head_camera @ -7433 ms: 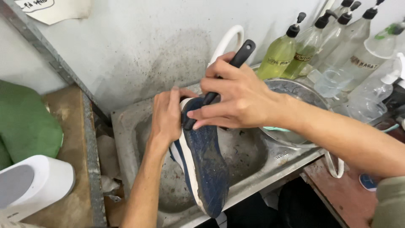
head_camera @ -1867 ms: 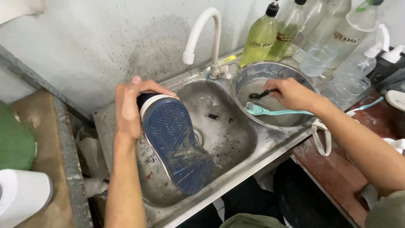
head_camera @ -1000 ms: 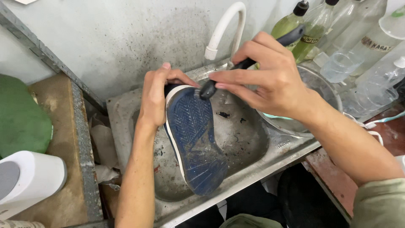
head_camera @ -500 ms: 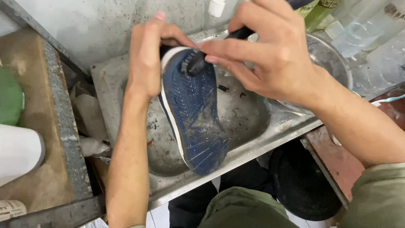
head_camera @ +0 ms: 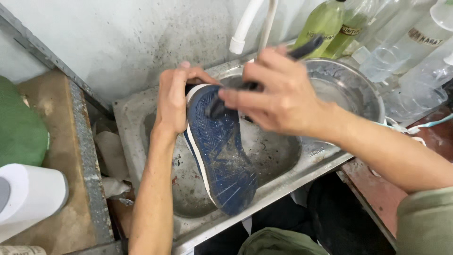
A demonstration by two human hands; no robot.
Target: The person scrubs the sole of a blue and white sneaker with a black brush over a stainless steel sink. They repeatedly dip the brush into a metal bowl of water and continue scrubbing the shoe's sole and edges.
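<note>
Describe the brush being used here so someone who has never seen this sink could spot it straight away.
Start at the steel sink below the white tap, where the left hand holds a blue-soled shoe sole-up. The brush is in the right hand, its head pressed on the sole's far end. It is the only slim black-handled tool; the bottles behind are green or clear.

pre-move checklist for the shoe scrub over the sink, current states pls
1. Left hand grips the shoe at its far end: ok.
2. Sole faces up: ok.
3. Right hand holds the black brush: ok.
4. Bristles touching the sole: cannot tell, motion blur.
5. Shoe sits over the sink, toe end near its front rim: ok.
6. Metal bowl within reach at the right: ok.
</note>
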